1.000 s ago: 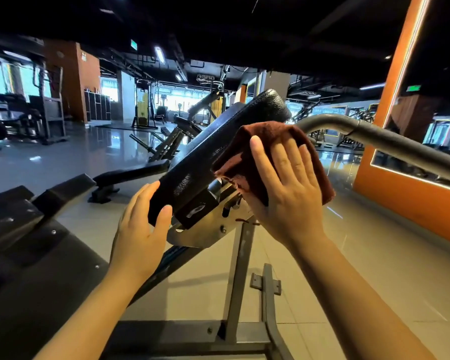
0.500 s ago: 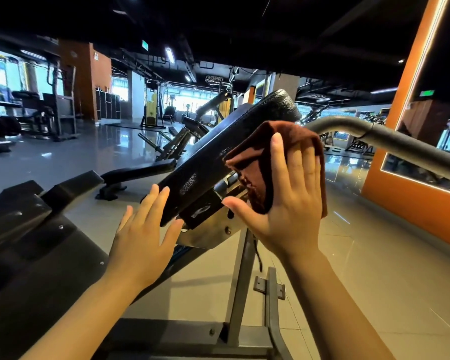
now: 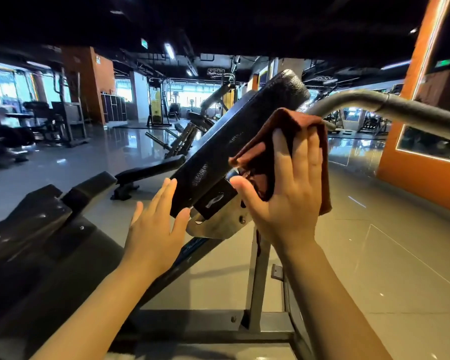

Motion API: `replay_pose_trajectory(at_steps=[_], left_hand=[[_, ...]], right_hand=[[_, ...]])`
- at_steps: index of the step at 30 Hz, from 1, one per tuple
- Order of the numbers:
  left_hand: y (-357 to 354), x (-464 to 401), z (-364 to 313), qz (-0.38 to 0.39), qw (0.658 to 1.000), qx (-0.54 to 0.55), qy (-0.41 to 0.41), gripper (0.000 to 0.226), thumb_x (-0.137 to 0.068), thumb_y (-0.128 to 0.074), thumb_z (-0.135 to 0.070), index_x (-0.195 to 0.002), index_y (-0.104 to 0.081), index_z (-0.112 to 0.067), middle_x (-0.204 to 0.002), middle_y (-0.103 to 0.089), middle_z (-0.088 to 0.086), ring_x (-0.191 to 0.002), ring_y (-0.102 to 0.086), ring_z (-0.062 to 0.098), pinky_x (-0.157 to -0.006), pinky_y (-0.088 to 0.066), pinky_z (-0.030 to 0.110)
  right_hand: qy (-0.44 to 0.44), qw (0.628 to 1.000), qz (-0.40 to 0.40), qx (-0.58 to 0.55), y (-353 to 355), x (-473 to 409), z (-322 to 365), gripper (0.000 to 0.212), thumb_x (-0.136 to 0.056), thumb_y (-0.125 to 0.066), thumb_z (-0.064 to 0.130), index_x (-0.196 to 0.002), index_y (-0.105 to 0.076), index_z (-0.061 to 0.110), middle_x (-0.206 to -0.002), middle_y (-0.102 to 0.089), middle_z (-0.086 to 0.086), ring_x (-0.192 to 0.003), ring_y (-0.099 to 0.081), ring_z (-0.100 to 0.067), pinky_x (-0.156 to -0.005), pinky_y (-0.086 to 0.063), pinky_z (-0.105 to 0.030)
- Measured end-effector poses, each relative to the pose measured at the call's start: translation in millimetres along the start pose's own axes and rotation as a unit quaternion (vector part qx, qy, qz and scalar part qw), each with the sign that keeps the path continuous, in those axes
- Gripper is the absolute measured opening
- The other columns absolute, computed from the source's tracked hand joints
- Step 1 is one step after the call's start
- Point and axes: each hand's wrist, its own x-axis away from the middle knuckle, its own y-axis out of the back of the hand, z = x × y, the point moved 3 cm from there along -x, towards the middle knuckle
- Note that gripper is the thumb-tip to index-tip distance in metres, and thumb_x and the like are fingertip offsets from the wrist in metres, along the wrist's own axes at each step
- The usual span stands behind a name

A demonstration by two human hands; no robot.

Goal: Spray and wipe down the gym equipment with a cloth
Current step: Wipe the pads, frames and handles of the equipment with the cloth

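Note:
A black padded rest [image 3: 234,141] slants up from a metal bracket [image 3: 218,224] at the middle of the view. My right hand [image 3: 289,193] presses a folded brown cloth [image 3: 278,141] flat against the pad's right side, fingers straight and pointing up. My left hand [image 3: 156,229] lies with straight fingers against the pad's lower left end and holds nothing. No spray bottle is in view.
A grey metal handle bar [image 3: 390,110] curves across the upper right, just past the cloth. A black bench pad [image 3: 37,240] fills the lower left. The machine's steel post [image 3: 257,279] and base stand on the tiled floor. Other gym machines stand far behind; an orange wall [image 3: 421,175] is on the right.
My right hand has slid the cloth down and along the pad's right side, with the thumb now spread out. My left hand's fingers have straightened against the pad's lower end.

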Motion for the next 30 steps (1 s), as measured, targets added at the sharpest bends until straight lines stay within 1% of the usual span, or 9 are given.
replay_pose_trajectory(at_steps=[4, 6, 11, 17, 20, 21, 24, 28, 30], left_hand=[[-4, 0, 1, -0.003, 1.000, 0.026, 0.001, 0.057, -0.103, -0.035, -0.033, -0.154, -0.011, -0.026, -0.161, -0.009, -0.009, -0.148, -0.012, 0.014, -0.120, -0.004, 0.038], [-7, -1, 3, -0.012, 0.999, 0.035, 0.000, 0.055, -0.103, -0.034, -0.031, -0.154, -0.013, -0.025, -0.162, -0.008, -0.009, -0.148, -0.012, 0.014, -0.120, -0.006, 0.039], [-18, 1, 9, -0.019, 0.995, 0.095, -0.018, 0.054, -0.103, -0.037, -0.026, -0.153, -0.016, -0.029, -0.155, 0.002, -0.021, -0.145, -0.007, 0.004, -0.120, -0.015, 0.040], [-24, 4, 14, -0.051, 0.986, 0.156, -0.032, 0.051, -0.104, -0.037, -0.019, -0.150, -0.020, -0.032, -0.155, -0.005, -0.024, -0.140, -0.007, -0.006, -0.112, -0.012, 0.018], [-27, 12, 25, -0.082, 0.982, 0.163, -0.049, 0.046, -0.104, -0.037, -0.018, -0.144, -0.022, -0.038, -0.156, -0.015, -0.019, -0.141, -0.013, -0.006, -0.110, -0.015, 0.014], [-28, 12, 28, -0.081, 0.983, 0.156, -0.053, 0.046, -0.105, -0.036, -0.019, -0.143, -0.021, -0.039, -0.156, -0.014, -0.021, -0.141, -0.013, -0.006, -0.110, -0.015, 0.016], [-29, 13, 30, -0.070, 0.988, 0.134, -0.045, 0.044, -0.104, -0.035, -0.024, -0.139, -0.018, -0.044, -0.154, -0.009, -0.026, -0.143, -0.011, -0.005, -0.111, -0.015, 0.017], [-35, 11, 28, -0.070, 0.990, 0.114, -0.043, 0.040, -0.098, -0.030, -0.039, -0.137, -0.023, -0.045, -0.150, -0.001, -0.033, -0.145, -0.006, -0.006, -0.110, -0.011, 0.013], [-39, 12, 31, -0.071, 0.991, 0.107, -0.041, 0.044, -0.095, -0.029, -0.039, -0.138, -0.025, -0.043, -0.149, 0.002, -0.035, -0.143, -0.002, -0.010, -0.112, -0.010, 0.014]], right_hand=[[0.027, 0.999, -0.033, 0.016, -12, -3, -10, 0.060, -0.092, -0.062, 0.043, -0.139, -0.038, 0.014, -0.148, -0.030, -0.014, -0.142, -0.022, -0.036, -0.116, -0.025, -0.055], [0.064, 0.998, -0.013, 0.001, -17, 13, -12, 0.048, -0.097, -0.056, 0.033, -0.137, -0.037, 0.015, -0.145, -0.031, -0.011, -0.142, -0.024, -0.033, -0.113, -0.030, -0.055], [0.070, 0.994, 0.028, -0.081, -16, 44, 4, 0.037, -0.104, -0.032, 0.040, -0.128, -0.042, 0.013, -0.137, -0.036, -0.008, -0.136, -0.031, -0.030, -0.103, -0.045, -0.053], [0.100, 0.988, 0.063, -0.100, -20, 64, 7, 0.040, -0.104, -0.039, 0.031, -0.138, -0.035, 0.010, -0.145, -0.035, -0.010, -0.144, -0.026, -0.025, -0.114, -0.035, -0.045], [0.070, 0.986, 0.128, -0.083, -51, 86, 10, 0.046, -0.104, -0.037, 0.031, -0.146, -0.029, 0.014, -0.148, -0.040, -0.011, -0.141, -0.033, -0.028, -0.110, -0.040, -0.048], [0.064, 0.986, 0.148, -0.052, -63, 91, 12, 0.050, -0.102, -0.037, 0.031, -0.148, -0.027, 0.015, -0.150, -0.038, -0.011, -0.144, -0.029, -0.029, -0.110, -0.039, -0.051], [0.068, 0.985, 0.156, 0.022, -87, 104, 18, 0.060, -0.094, -0.039, 0.030, -0.149, -0.023, 0.012, -0.152, -0.027, -0.011, -0.150, -0.002, -0.022, -0.121, -0.018, -0.044], [0.154, 0.973, 0.169, -0.010, -99, 130, 29, 0.051, -0.096, -0.047, 0.021, -0.144, -0.034, 0.009, -0.147, -0.034, -0.011, -0.144, -0.026, -0.028, -0.120, -0.020, -0.042], [0.171, 0.970, 0.173, -0.016, -100, 139, 29, 0.046, -0.098, -0.047, 0.018, -0.142, -0.036, 0.010, -0.147, -0.034, -0.009, -0.142, -0.029, -0.027, -0.119, -0.022, -0.042]])
